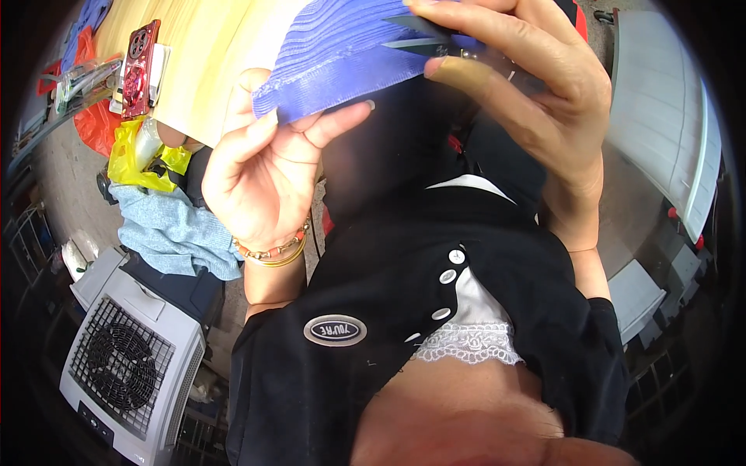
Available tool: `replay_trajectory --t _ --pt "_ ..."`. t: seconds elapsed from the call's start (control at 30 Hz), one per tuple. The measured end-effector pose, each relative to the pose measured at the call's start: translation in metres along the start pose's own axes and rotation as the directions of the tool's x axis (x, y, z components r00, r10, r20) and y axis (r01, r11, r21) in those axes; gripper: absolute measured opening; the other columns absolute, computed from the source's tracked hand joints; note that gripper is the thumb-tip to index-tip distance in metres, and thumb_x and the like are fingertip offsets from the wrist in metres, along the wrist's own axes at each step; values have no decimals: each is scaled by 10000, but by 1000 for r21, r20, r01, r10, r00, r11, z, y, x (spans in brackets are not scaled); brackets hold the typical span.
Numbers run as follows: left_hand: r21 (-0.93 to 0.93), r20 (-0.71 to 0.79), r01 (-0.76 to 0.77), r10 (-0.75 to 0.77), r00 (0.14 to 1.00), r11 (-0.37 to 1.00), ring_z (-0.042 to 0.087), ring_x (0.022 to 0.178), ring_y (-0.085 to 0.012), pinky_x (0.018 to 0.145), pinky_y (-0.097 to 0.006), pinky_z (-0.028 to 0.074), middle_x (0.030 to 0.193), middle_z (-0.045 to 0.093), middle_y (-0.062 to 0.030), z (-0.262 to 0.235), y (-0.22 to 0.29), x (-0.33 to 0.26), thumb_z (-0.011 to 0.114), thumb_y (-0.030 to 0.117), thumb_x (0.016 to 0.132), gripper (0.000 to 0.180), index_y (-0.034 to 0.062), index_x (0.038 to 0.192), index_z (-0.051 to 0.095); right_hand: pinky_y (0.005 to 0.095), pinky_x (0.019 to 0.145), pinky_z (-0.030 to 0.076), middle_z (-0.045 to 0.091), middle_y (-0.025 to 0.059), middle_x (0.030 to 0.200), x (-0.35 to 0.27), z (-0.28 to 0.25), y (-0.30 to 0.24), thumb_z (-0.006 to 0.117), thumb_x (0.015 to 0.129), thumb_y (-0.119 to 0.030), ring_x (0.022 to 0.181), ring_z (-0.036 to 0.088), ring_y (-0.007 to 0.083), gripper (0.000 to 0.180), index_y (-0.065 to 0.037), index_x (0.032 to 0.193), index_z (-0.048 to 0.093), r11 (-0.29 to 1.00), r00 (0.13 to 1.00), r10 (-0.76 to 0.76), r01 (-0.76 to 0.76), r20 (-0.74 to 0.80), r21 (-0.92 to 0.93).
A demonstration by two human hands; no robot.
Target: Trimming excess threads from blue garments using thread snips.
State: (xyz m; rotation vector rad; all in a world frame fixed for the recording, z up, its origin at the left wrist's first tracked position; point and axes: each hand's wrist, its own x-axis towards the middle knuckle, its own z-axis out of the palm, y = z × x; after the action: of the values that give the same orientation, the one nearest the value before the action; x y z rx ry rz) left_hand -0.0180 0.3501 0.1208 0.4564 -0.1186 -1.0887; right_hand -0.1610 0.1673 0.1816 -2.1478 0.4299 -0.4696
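A blue ribbed knit piece (pixel 334 50) with a flat band along its lower edge is stretched out at the top of the view. My left hand (pixel 264 171) pinches its left corner between thumb and fingers, palm turned up, the little finger side lying along the band. In my right hand (pixel 548 85) is a pair of dark thread snips (pixel 423 46), gripped between thumb and fingers. Their two pointed blades are parted and lie over the right part of the knit. Whether they touch the fabric, I cannot tell. A tan wrap covers part of my right thumb.
A pale wooden tabletop (pixel 206 46) lies at the upper left, with a red phone (pixel 140 70) at its edge. Below are a yellow plastic bag (pixel 128 159), a light blue cloth (pixel 171 225) and a grey air cooler (pixel 175 373). A long white panel (pixel 660 101) stands at right.
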Motion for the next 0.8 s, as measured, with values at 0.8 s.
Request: replay_trajectory --t 0.8 --pt "-44 -10 26 -26 1000 999 561 1103 -444 931 -641 433 1186 556 -253 -7 4 5 426 22 846 277 -55 1110 462 232 594 388 577 59 790 4 -5 -4 779 678 -13 688 509 123 368 26 1032 686 999 994 -14 10 -111 -41"
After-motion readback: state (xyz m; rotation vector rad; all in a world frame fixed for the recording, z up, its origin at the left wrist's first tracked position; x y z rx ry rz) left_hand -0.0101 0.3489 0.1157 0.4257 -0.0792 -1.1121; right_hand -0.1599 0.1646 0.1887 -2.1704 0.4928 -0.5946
